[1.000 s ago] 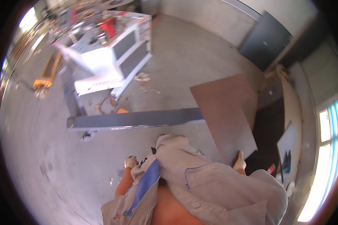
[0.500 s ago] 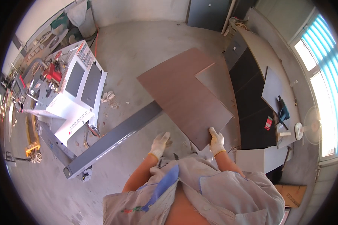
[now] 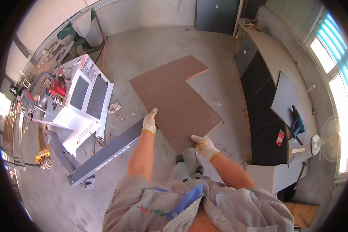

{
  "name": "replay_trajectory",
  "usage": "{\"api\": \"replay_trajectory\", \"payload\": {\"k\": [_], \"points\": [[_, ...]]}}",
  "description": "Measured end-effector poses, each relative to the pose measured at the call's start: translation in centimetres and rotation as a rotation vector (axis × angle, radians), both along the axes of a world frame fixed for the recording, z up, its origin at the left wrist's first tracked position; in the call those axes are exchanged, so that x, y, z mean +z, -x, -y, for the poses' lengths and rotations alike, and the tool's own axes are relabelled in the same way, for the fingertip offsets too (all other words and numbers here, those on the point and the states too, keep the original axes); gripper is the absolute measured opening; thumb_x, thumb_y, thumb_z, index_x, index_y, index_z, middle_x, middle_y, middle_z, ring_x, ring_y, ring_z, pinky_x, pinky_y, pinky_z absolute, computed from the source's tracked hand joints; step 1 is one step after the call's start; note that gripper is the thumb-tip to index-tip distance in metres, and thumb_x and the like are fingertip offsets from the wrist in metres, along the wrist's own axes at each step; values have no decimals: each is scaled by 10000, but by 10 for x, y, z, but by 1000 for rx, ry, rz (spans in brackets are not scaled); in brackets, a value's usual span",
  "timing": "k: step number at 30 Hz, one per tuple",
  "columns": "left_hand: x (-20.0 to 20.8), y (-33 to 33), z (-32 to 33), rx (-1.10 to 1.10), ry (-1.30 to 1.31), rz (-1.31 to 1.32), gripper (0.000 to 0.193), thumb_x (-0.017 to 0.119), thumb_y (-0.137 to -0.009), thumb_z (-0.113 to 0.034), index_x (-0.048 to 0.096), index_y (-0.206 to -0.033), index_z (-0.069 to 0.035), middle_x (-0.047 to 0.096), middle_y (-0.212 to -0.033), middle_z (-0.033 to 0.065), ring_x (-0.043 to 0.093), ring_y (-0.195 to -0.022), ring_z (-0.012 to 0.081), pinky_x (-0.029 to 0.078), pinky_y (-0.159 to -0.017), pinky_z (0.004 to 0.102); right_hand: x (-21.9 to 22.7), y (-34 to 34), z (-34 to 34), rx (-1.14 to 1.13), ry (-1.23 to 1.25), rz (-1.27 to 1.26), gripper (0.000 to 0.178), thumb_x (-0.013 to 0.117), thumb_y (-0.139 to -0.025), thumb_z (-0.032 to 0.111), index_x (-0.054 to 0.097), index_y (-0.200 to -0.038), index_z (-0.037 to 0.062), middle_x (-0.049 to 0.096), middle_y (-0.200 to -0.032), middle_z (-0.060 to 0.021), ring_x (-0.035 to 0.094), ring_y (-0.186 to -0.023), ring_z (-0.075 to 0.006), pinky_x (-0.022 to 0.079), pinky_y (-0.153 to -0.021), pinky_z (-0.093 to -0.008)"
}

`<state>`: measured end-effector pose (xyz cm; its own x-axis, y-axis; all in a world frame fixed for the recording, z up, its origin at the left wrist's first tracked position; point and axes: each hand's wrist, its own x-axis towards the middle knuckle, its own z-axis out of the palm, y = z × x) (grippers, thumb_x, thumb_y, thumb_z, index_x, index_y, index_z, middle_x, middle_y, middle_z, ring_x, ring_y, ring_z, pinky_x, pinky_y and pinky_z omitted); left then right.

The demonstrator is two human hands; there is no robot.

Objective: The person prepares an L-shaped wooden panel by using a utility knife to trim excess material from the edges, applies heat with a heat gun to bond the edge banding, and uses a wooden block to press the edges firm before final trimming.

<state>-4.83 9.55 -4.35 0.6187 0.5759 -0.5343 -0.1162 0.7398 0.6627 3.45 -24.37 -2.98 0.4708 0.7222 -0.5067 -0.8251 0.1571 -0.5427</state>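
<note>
A brown L-shaped board [image 3: 176,102], with a rectangular notch at its far right, is held out in front of me. Its flat face is turned up. My left hand [image 3: 150,121], in a white glove, grips the board's left edge, thumb on top. My right hand [image 3: 205,147], gloved the same way, pinches the near edge close to the near corner, its thumb on the face. The fingers of both hands are partly hidden under the board. A long grey metal beam [image 3: 108,152] runs beneath my left forearm, and its far end passes behind the board.
At left stands a white machine [image 3: 71,127] with dark panels and red fittings. On the right is a long bench [image 3: 272,48] with dark sides, bearing a grey panel [image 3: 286,94], a teal power tool [image 3: 299,123] and a fan [image 3: 328,139]. Scraps [image 3: 115,108] litter the concrete floor.
My left hand has moved up and taken hold of the board's left edge. The board has shifted left and nearer. My right hand has moved left along with it, keeping its grip.
</note>
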Motion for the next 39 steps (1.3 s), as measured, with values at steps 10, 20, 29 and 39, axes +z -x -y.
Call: {"api": "replay_trajectory", "payload": {"k": [10,20,29,39], "points": [[-18,22,3,-41,-67,-23,633,822,-1124,-236,595,-1666,-1,697,-1602,140,692,-1453,332,581,-1232,521,-3,19,9,176,254,6,438,856,-1051,52,724,-1463,-15,801,-1282,-112,818,-1095,-280,701,-963,-423],[-38,4,-40,-33,137,-71,620,876,-1047,-164,633,-1595,-6,774,-1454,175,787,-1289,377,663,-1116,566,-3,0,37,409,461,270,451,902,-1001,86,774,-1418,-30,828,-1266,-134,794,-1171,-266,654,-1035,-422],[-49,28,-42,-13,93,-39,702,926,-983,-166,636,-1607,-24,761,-1455,155,776,-1298,370,670,-1104,585,65,-78,26,906,1144,1501,543,841,-1011,589,859,-1289,123,813,-1339,-140,742,-1309,-380,634,-1026,-521],[-63,65,-5,49,-88,-43,660,922,-1013,-207,657,-1579,4,779,-1427,152,784,-1263,320,663,-1093,481,27,-72,-3,372,1143,964,703,890,-1004,636,834,-1094,-58,828,-991,-234,802,-930,-342,605,-901,-468]]}}
